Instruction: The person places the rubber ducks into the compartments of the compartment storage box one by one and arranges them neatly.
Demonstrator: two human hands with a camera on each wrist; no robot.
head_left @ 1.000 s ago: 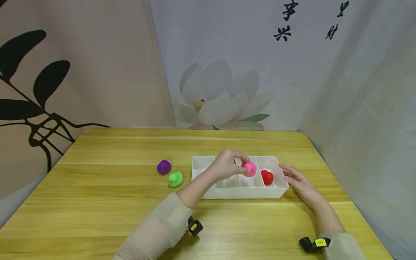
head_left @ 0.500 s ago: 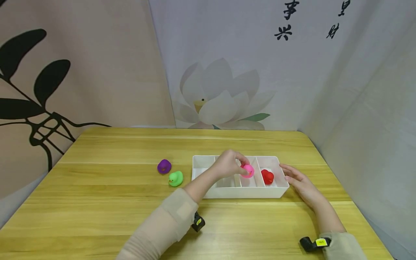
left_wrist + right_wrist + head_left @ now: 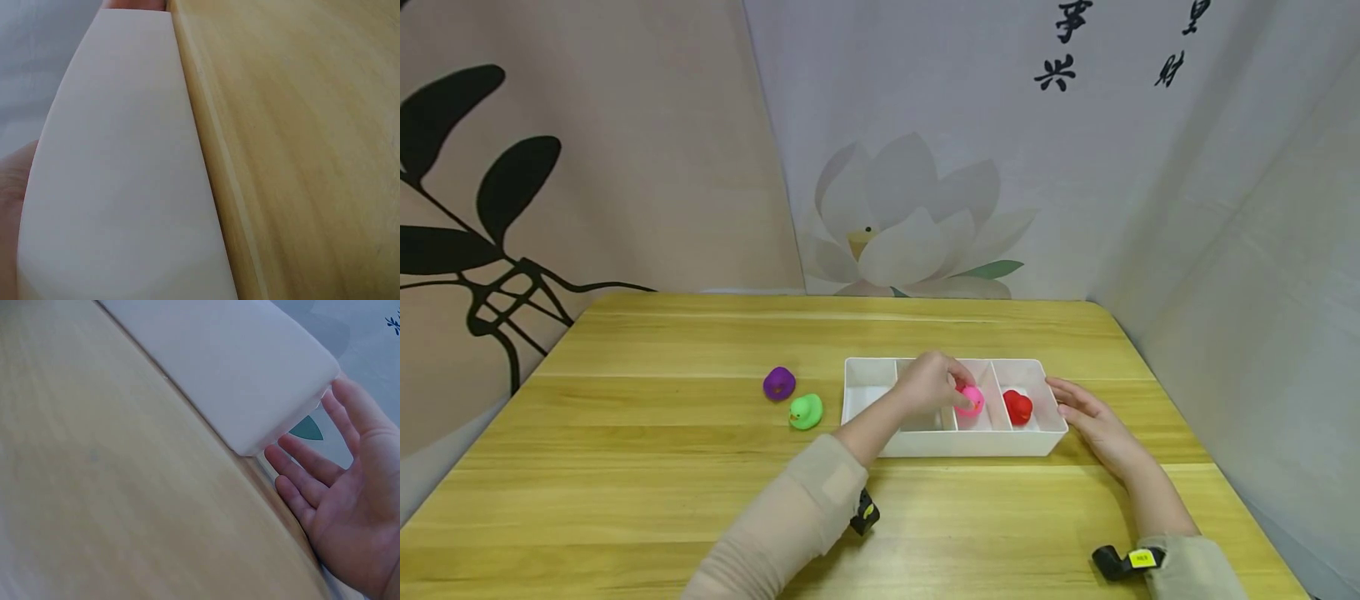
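While in grip (image 3: 931, 383), pink duck (image 3: 973, 397) beak nearward.

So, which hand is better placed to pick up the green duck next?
Probably the left hand, once it releases the pink duck: it is nearer the green duck, while the right hand is at the right end of the white box.

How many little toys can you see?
4: purple toy and green toy on the table, left of the white tray; pink toy pinched by the left hand at the tray; red toy in its rightmost compartment. The hand could hide more.
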